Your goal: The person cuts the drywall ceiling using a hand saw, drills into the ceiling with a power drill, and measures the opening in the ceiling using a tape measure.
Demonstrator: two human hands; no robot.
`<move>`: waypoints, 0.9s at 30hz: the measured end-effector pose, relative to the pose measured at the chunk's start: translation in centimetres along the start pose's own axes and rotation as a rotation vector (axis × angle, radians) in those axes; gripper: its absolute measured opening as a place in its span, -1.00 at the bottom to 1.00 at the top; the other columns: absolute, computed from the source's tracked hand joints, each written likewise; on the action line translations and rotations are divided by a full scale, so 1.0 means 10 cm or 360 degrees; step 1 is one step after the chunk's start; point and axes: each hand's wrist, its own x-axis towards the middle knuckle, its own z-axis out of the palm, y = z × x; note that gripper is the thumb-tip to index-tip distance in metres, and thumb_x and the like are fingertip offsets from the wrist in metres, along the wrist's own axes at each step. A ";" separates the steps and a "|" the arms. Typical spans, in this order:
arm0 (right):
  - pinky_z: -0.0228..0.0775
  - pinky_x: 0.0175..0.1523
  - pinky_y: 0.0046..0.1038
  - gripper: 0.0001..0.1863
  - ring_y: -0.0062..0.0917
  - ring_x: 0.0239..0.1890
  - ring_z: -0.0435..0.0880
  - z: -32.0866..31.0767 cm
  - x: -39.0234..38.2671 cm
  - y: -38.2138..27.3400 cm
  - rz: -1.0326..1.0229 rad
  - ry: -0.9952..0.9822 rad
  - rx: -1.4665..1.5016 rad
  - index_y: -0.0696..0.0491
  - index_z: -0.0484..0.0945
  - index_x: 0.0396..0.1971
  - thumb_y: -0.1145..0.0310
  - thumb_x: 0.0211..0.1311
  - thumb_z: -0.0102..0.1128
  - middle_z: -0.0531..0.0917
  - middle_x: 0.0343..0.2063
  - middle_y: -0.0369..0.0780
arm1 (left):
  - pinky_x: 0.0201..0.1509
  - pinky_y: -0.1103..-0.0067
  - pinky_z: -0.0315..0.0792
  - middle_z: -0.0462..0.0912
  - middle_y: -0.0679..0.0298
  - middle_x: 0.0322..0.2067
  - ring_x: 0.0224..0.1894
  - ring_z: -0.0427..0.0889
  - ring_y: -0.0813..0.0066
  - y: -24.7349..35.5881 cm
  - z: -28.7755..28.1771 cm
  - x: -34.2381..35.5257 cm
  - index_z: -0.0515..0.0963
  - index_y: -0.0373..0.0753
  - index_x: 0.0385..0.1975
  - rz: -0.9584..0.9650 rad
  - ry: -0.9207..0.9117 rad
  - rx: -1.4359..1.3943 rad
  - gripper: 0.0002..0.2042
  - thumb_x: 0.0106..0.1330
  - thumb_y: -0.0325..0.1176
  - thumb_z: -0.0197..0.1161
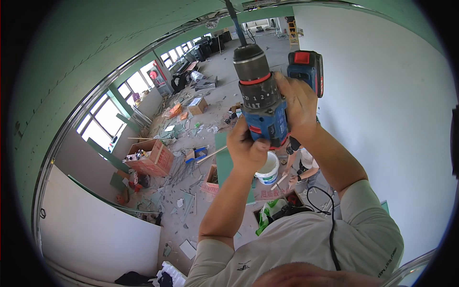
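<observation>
Raised in front of me is a blue and black cordless drill point(264, 103) with a red ring, its long bit point(235, 21) pointing up past the top edge of the picture. What the bit's tip meets is out of sight. My right hand point(300, 103) wraps around the drill's handle, next to the black, blue and red battery point(306, 71). From the other side, my left hand point(246, 148) is closed against the rear of the drill's body, with the thumb along its lower end.
A metal track point(91, 98) runs along the green ceiling edge. Below, a co-worker point(308, 160) bends near a white bucket point(268, 170). A wooden crate point(152, 157), a cardboard box point(197, 105) and scattered offcuts lie on the floor. A white wall point(377, 105) stands close at right.
</observation>
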 end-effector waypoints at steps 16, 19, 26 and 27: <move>0.38 -0.37 -0.47 -0.34 -0.48 -0.48 0.52 -0.09 0.07 0.03 -0.0071 -0.0024 -0.0290 0.11 0.43 0.12 0.36 -0.12 0.28 0.60 -0.25 -0.19 | -0.21 0.64 0.35 0.61 0.24 -0.30 -0.33 0.44 0.54 0.01 0.05 0.09 0.51 -0.40 -0.13 -0.0121 -0.0027 -0.0169 -0.26 0.09 0.31 0.30; 0.38 -0.37 -0.47 -0.34 -0.48 -0.48 0.52 -0.10 0.06 0.05 -0.0040 -0.0063 -0.0227 0.10 0.43 0.11 0.36 -0.13 0.28 0.61 -0.24 -0.20 | -0.19 0.63 0.35 0.61 0.24 -0.28 -0.32 0.44 0.54 -0.01 0.06 0.08 0.51 -0.40 -0.13 -0.0069 -0.0052 -0.0124 -0.25 0.09 0.32 0.29; 0.37 -0.39 -0.48 -0.35 -0.48 -0.50 0.51 -0.08 0.09 0.04 -0.0061 0.0002 -0.0286 0.09 0.43 0.13 0.38 -0.11 0.27 0.61 -0.25 -0.21 | -0.15 0.61 0.34 0.61 0.24 -0.26 -0.29 0.44 0.53 -0.04 0.03 0.09 0.50 -0.40 -0.11 -0.0081 -0.0102 -0.0202 -0.23 0.10 0.35 0.26; 0.37 -0.39 -0.48 -0.35 -0.48 -0.50 0.51 -0.08 0.09 0.03 -0.0061 0.0005 -0.0288 0.09 0.43 0.13 0.38 -0.11 0.27 0.61 -0.25 -0.21 | -0.15 0.61 0.34 0.61 0.24 -0.26 -0.29 0.44 0.53 -0.04 0.03 0.08 0.50 -0.40 -0.11 -0.0079 -0.0105 -0.0201 -0.23 0.10 0.35 0.26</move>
